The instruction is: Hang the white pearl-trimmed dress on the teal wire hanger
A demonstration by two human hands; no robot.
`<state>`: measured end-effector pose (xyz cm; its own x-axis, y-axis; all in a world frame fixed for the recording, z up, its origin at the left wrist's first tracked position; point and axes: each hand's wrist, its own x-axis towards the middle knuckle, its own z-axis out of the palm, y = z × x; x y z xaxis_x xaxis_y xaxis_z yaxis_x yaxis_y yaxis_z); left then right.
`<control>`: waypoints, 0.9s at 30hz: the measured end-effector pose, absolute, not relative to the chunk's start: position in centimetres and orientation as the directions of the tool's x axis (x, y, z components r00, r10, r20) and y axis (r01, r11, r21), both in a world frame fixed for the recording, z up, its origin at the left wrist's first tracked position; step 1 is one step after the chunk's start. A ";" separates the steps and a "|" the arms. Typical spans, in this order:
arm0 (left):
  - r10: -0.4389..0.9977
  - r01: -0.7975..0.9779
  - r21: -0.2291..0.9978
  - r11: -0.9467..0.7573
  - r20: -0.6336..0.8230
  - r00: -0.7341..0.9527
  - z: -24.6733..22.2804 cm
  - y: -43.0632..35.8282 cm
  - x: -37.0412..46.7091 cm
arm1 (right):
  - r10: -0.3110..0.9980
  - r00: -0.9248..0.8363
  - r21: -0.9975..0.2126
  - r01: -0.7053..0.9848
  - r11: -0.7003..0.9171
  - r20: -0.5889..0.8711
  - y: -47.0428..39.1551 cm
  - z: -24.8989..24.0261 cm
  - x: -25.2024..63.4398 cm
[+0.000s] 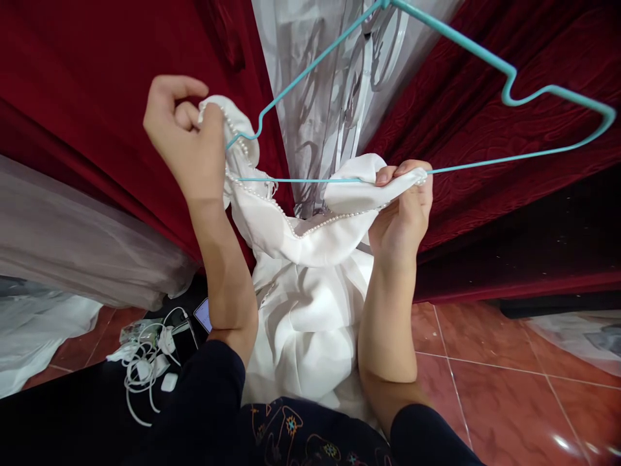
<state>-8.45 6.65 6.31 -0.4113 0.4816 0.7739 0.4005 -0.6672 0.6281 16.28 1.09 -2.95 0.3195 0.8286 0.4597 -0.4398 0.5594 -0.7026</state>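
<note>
The white dress (310,349) fills the middle of the frame, its lower part bunched toward the person's lap. It looks light for its bulk, soft and limp, with a smooth face that may slide in the fingers. The pearl trim (334,220) along the neckline seems the fragile part, so the plain cloth beside it, near each shoulder, looks the safer hold. The left hand (187,142), at the upper left, is curled and pinches one shoulder between thumb and fingers. The right hand (407,200), right of centre, grasps the other; whether it also grips the thin bar passing there I cannot tell. The light blue hanger (453,34) looks stiff and slim; its left end runs into the cloth, its right end is bare at the upper right.

At the lower left a black surface (58,414) carries tangled white cable (138,388) and a phone (202,315). Glossy red tiles (495,388) cover the floor at the lower right. Dark red curtains (97,97) hang at both sides, with pale sheer fabric (301,77) between them at the top.
</note>
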 end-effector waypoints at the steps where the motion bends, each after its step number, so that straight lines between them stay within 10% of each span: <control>1: 0.497 0.404 0.615 -0.678 0.788 -0.364 6.7 6.7 -7.5 | 0.827 0.321 -0.708 -0.428 0.561 0.461 1.1 -3.0 16.3; 9: 0.542 0.095 0.635 -0.766 0.719 -0.435 3.6 0.6 -2.3 | 0.827 0.303 -0.678 -0.474 0.561 0.473 1.1 -2.9 16.5; 15: 0.994 -0.313 0.944 -0.106 0.107 -0.015 -1.7 -1.5 0.5 | 0.839 0.310 -0.709 -0.449 0.544 0.447 1.6 -2.9 16.6; 20: 0.959 -0.689 0.673 -0.268 0.252 -0.126 -1.1 -0.1 3.0 | 0.820 0.370 -0.748 -0.358 0.559 0.436 0.5 -2.2 15.5; 27: 0.933 -0.603 0.718 -0.349 0.330 -0.146 -0.9 -1.2 2.0 | 0.443 0.839 -0.907 0.131 0.401 0.317 -1.0 -3.9 19.2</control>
<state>2.00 -1.21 -0.86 -0.1460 0.9325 0.3302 -0.6029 -0.3485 0.7177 19.23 -1.02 -3.86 0.8387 0.4430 0.3167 0.1307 0.4009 -0.9068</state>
